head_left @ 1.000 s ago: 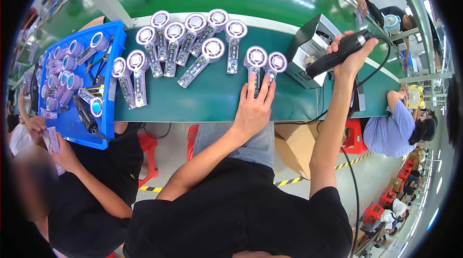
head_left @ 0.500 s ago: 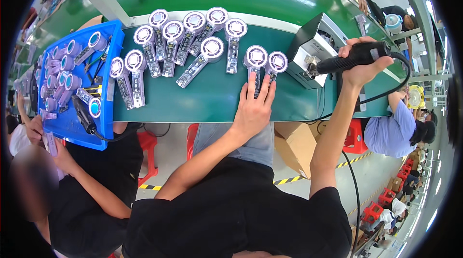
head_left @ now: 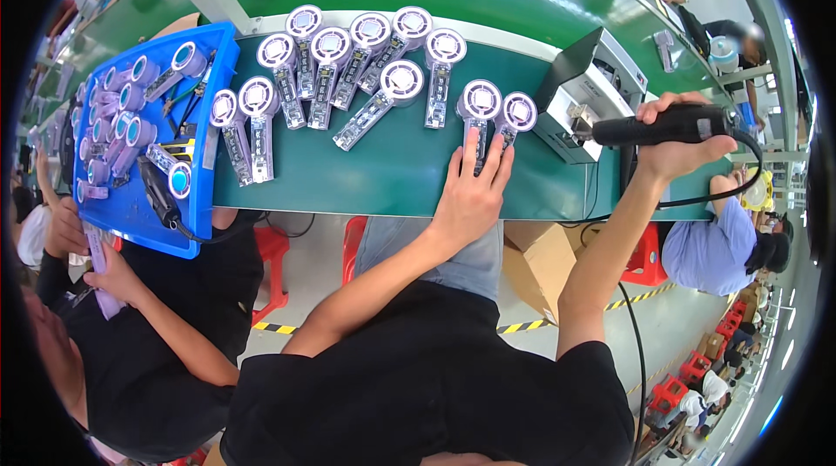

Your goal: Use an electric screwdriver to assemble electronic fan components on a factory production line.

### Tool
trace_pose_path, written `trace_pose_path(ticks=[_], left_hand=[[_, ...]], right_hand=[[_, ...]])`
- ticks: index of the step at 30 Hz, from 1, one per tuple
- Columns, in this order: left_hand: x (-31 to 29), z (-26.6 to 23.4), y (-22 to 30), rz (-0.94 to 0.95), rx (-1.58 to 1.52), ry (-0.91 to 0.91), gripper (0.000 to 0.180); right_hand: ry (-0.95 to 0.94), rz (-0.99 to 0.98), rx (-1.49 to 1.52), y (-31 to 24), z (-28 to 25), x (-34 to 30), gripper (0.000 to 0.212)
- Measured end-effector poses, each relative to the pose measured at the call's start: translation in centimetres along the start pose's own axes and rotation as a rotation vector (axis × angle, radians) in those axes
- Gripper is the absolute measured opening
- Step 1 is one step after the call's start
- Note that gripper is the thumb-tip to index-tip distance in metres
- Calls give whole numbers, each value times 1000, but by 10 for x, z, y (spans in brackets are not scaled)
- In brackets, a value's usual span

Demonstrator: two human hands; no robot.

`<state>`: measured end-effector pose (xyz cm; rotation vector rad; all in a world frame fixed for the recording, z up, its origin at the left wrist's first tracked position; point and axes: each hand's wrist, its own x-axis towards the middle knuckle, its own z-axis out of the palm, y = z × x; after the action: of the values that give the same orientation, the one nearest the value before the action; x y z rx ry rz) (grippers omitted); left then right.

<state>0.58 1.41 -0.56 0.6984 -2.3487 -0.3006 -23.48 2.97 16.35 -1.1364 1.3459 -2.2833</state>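
My right hand [head_left: 684, 152] grips a black corded electric screwdriver [head_left: 657, 128]. The screwdriver lies nearly level, its bit end close to the front of a grey box-shaped screw feeder [head_left: 566, 109]; whether they touch I cannot tell. My left hand [head_left: 472, 196] rests with fingers spread on the handles of two lilac fan-shaped housings, the left housing [head_left: 480, 102] and the right housing [head_left: 519, 113]. Each has a round head and a circuit board in its handle, partly hidden by my fingers. Several similar housings [head_left: 401, 81] lie face up on the green bench to the left.
A blue bin [head_left: 209, 165] on the left holds more housings and a black tool [head_left: 158, 196]. Beside me, a co-worker handles a lilac part [head_left: 104, 292]. The screwdriver's cable [head_left: 697, 200] hangs over the bench edge. Below stand a cardboard box [head_left: 535, 266] and red stools.
The whole view has shifted slightly. The screwdriver has levelled out and moved slightly back from the feeder. My left fingers stay on the two housings. The co-worker's lilac part is lower.
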Motion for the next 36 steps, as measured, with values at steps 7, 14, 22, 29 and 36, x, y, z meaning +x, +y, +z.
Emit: trace_pose_path(ticks=[7, 14, 22, 29, 36], left_hand=[[0, 1, 0, -19, 15, -6, 61], [0, -2, 2, -25, 27, -3, 55], [2, -4, 2, -19, 13, 3, 56], [2, -4, 2, -16, 9, -7, 55], [-1, -3, 0, -27, 17, 1, 55]], right_hand=[[-62, 21, -68, 28, -3, 14, 91], [3, 306, 14, 19, 7, 12, 87], [-54, -58, -38, 7, 5, 9, 93], [-52, 84, -122, 24, -5, 30, 86], [-31, 412, 108, 35, 0, 23, 85]])
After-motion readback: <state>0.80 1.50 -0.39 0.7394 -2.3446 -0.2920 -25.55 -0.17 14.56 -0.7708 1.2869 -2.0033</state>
